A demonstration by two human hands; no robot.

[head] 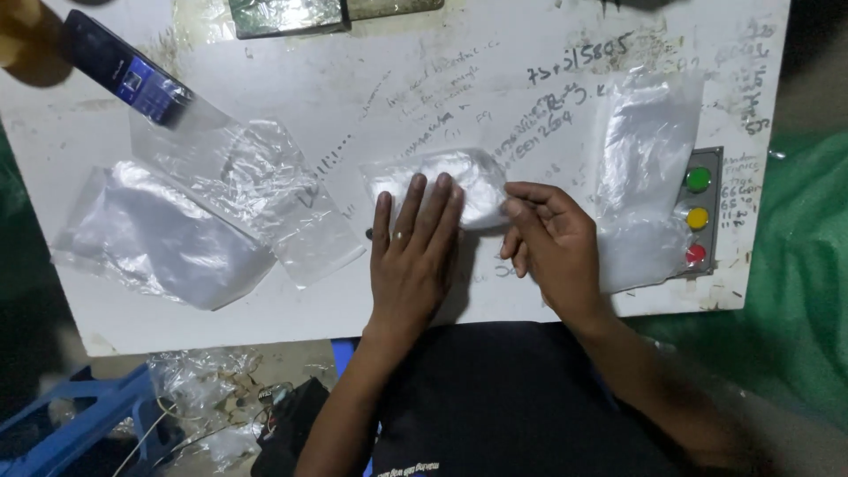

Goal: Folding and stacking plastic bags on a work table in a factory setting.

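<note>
Dark shirt fills the bottom of the head view; above it our two forearms reach up onto the white table (265,115).

Left hand (413,256) lies flat, palm down, fingers straight and spread slightly, tips pressing the near-left part of the small clear plastic packet (459,181). Nothing gripped, just weight on it.

Right hand (549,243) is curled, thumb and forefinger pinched together at the packet's right end. Looks like it has the edge of the film between them, but the contact is partly hidden by the knuckles, so we can't be certain.

Key relation: the packet sits straight ahead of both hands, at table centre, long axis running left-right across our view. Left fingers cover its left half from the near side; right fingertips meet its right end. Both hands touch it; left has more area on it.

Around it:
- loose stack of clear bags (185,221) well to the left
- another clear bag (640,150) just right of the right hand, partly over a panel with green, yellow and red buttons (698,216)
- dark phone (124,75) at the top-left corner
</note>
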